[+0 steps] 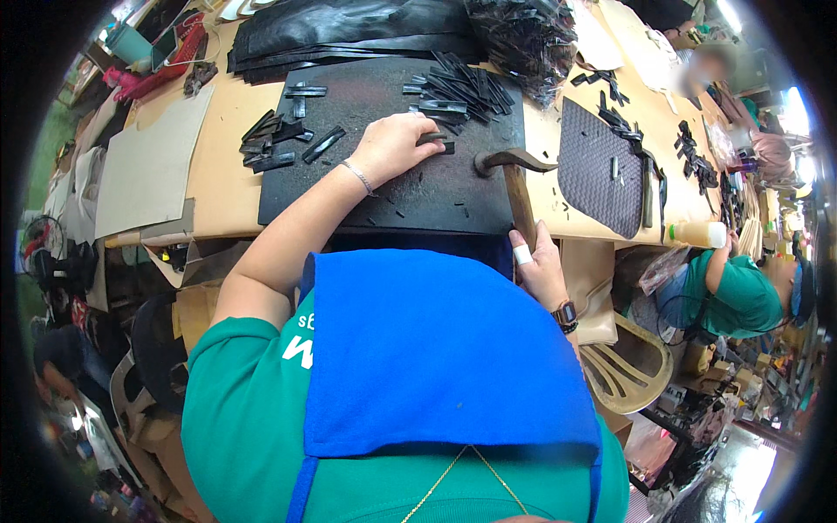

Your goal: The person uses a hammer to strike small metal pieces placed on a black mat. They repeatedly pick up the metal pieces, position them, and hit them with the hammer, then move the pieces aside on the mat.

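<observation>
My left hand (390,150) rests over the dark work board (349,196), its fingers closed on a short black leather strip (448,147) that pokes out by the fingertips. My right hand (542,268), a white wrap round one finger, is closed round the wooden handle of a hammer (520,207). The curved metal head lies over the board's right edge, to the right of my left hand. Beyond my left fingers lies a heap of black strips (466,90). Left of the hand is a smaller pile of folded strip pieces (272,144), with a few loose ones near it.
Black leather sheets (349,35) lie stacked at the far edge beside a clear plastic bundle (527,44). A dark textured pad (602,170) and a yellow-capped bottle (697,234) are on the right. Pale card (153,161) lies left. A co-worker in green (741,292) sits at right.
</observation>
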Demonstrator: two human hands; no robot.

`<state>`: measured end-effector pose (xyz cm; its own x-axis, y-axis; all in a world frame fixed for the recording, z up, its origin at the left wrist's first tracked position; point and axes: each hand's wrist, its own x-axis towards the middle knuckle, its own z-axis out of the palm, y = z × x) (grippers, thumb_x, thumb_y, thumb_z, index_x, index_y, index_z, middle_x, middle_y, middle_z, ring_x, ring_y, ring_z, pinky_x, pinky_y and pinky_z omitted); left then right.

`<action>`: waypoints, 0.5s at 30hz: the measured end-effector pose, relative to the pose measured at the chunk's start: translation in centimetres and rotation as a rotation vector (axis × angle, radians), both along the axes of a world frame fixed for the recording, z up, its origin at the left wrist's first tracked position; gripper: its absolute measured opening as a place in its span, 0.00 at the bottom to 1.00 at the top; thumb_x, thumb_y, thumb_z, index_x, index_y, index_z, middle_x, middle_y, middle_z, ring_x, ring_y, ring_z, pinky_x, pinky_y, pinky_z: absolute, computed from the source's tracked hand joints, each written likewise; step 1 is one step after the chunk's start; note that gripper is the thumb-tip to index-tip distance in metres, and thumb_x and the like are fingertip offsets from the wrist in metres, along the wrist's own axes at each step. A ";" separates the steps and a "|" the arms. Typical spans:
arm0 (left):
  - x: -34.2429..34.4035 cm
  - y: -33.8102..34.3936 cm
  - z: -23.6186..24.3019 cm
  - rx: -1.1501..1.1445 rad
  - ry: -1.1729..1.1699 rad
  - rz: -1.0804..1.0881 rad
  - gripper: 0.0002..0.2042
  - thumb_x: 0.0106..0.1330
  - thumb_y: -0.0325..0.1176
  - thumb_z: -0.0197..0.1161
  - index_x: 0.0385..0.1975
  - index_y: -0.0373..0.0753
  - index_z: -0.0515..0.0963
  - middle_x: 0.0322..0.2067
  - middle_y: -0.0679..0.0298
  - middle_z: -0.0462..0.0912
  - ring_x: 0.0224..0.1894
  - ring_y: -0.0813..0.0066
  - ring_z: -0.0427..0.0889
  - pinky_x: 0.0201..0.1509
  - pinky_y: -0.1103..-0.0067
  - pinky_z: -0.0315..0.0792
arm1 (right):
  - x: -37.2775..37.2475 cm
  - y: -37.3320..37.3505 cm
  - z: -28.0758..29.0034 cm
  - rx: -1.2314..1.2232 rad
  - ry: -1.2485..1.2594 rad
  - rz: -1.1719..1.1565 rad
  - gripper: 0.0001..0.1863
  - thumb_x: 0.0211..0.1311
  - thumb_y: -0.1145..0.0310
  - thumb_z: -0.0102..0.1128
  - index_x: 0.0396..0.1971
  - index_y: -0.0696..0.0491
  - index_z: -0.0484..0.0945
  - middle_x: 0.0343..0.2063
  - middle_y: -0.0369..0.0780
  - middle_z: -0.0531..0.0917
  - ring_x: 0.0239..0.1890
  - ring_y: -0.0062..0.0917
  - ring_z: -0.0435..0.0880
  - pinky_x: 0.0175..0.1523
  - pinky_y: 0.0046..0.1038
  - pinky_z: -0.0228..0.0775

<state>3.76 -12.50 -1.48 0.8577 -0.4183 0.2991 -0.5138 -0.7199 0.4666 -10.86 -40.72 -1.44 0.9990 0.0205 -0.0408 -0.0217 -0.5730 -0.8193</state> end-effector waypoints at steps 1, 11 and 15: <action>-0.2 0.1 0.1 -0.030 -0.046 0.005 0.12 0.63 0.46 0.65 0.35 0.43 0.82 0.34 0.63 0.82 0.36 0.60 0.84 0.38 0.68 0.77 | 0.0 -0.1 -0.1 -0.013 -0.006 0.002 0.21 0.69 0.60 0.59 0.49 0.63 0.70 0.35 0.56 0.84 0.40 0.45 0.86 0.45 0.36 0.75; -0.7 2.0 -0.8 -0.502 0.154 0.040 0.12 0.67 0.37 0.61 0.41 0.34 0.80 0.36 0.55 0.82 0.36 0.62 0.82 0.43 0.73 0.75 | 0.0 -0.3 -0.5 -0.035 0.001 0.010 0.22 0.69 0.59 0.58 0.50 0.63 0.70 0.35 0.56 0.84 0.39 0.46 0.85 0.45 0.36 0.75; -0.1 2.7 -1.2 -0.889 0.367 -0.005 0.09 0.70 0.32 0.60 0.43 0.35 0.80 0.38 0.66 0.84 0.40 0.82 0.80 0.46 0.82 0.74 | 0.1 -0.3 -0.5 -0.024 0.005 0.008 0.22 0.69 0.59 0.58 0.50 0.63 0.70 0.36 0.55 0.84 0.39 0.45 0.85 0.45 0.36 0.75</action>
